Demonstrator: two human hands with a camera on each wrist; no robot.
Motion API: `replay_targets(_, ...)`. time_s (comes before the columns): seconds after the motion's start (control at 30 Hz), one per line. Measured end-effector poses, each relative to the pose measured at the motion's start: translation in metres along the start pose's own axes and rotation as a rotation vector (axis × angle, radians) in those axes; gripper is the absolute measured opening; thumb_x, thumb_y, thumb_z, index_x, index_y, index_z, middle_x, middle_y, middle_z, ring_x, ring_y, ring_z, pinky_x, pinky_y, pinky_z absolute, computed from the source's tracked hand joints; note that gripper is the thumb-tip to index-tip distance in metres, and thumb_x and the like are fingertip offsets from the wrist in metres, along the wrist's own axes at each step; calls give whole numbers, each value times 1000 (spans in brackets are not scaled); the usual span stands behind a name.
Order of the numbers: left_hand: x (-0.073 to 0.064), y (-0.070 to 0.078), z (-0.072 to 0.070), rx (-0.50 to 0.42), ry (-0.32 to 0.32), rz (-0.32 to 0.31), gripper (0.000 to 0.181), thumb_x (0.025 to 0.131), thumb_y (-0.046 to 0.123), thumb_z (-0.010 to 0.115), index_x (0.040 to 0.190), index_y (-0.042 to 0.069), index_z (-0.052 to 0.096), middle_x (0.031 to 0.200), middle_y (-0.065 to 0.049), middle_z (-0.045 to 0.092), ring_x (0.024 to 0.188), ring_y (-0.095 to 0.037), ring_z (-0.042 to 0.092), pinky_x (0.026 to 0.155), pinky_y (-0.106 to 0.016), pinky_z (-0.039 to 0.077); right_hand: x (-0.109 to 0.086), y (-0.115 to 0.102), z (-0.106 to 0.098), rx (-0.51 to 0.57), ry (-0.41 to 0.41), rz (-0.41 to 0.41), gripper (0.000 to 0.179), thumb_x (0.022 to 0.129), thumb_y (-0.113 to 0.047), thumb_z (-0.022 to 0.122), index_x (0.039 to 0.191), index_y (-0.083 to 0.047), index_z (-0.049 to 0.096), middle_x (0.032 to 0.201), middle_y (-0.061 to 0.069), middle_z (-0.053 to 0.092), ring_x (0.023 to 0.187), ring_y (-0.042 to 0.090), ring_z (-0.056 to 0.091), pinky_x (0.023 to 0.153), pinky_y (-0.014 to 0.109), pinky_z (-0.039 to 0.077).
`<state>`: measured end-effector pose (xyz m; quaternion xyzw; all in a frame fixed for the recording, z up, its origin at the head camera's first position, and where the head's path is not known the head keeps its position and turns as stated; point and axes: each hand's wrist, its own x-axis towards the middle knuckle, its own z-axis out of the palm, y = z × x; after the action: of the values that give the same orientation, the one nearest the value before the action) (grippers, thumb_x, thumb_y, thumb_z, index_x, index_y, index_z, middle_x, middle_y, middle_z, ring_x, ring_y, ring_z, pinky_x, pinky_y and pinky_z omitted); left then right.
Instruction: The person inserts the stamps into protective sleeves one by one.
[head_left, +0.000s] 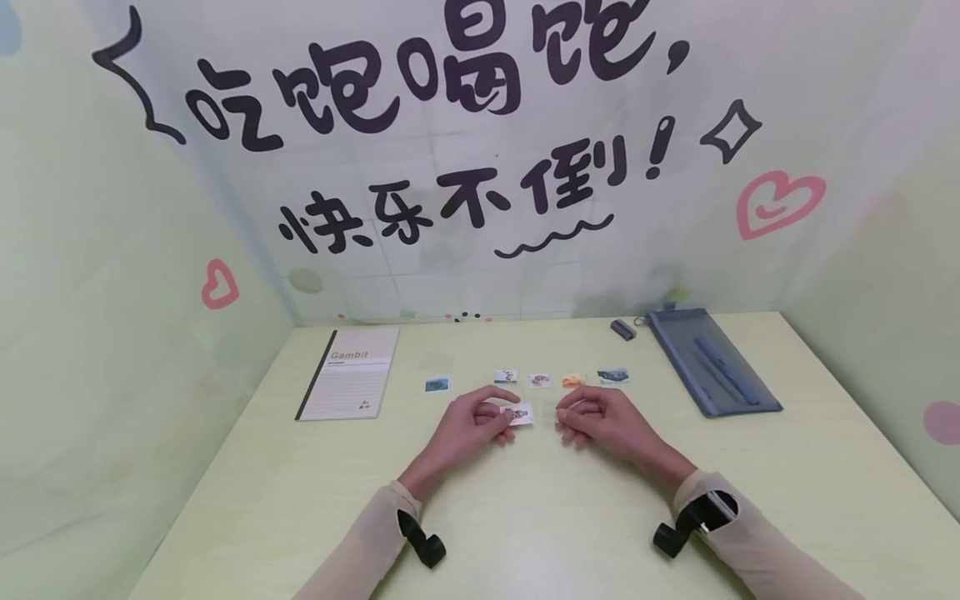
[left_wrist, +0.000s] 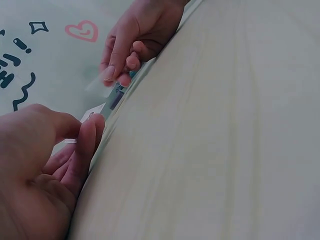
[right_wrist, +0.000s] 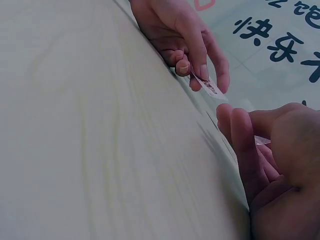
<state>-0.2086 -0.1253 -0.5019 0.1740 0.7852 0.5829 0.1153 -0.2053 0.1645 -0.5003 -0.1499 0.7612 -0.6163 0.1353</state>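
Note:
My left hand [head_left: 468, 421] pinches a small white card with a printed figure [head_left: 519, 414] between thumb and fingers, just above the table. The card [right_wrist: 211, 88] shows in the right wrist view, sticking out past the left thumb. Facing it, a short gap away, my right hand [head_left: 600, 421] pinches a thin see-through piece of film [left_wrist: 96, 85] that points toward the left hand. Most of the film's near end is hidden by the right fingers. Just beyond the hands, several small picture cards lie in a loose row, among them an orange one [head_left: 573, 381] and a blue-green one [head_left: 438, 384].
A notebook [head_left: 348, 375] marked Gambit lies at the table's left. On the right is a blue mesh pouch [head_left: 712, 362] with pen-like items in it. A small dark block [head_left: 622, 330] sits beside the pouch. Printed wall sheets [head_left: 480, 283] border the table [head_left: 510, 525].

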Motion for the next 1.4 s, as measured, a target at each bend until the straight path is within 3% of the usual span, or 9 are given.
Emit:
replay_targets(0.27, 1, -2, 0, 2, -9, -6, 22, 107, 17, 71, 128, 22, 74, 87, -5, 82, 77, -18, 79, 75, -30, 65, 0, 0, 1, -87, -10, 24, 26, 105, -28, 75, 114, -4, 75, 96, 12, 82, 65, 17, 71, 56, 28, 55)
replay_targets(0.53, 3, 0, -1, -34, -11, -12, 22, 107, 16, 71, 129, 19, 72, 88, -8, 82, 76, -16, 78, 73, -30, 64, 1, -4, 3, -143, -68, 32, 25, 107, -30, 72, 112, -6, 76, 97, 8, 84, 68, 20, 72, 74, 26, 54)
replay_targets(1.07, 2, 4, -1, -60, 11, -25, 22, 107, 24, 71, 129, 26, 72, 82, -5, 81, 70, -12, 73, 67, -24, 58, 1, -6, 5, -133, -79, 9, 24, 110, -22, 66, 110, 1, 74, 93, 13, 83, 67, 18, 71, 71, 25, 57)
replay_targets(1.4, 2, 2, -4, -101, 19, -11, 25, 107, 29, 72, 131, 27, 72, 80, -8, 80, 69, -15, 73, 69, -26, 59, 1, -6, 5, -156, -45, 11, 27, 110, -26, 66, 107, -1, 76, 92, 12, 83, 65, 20, 70, 67, 25, 52)
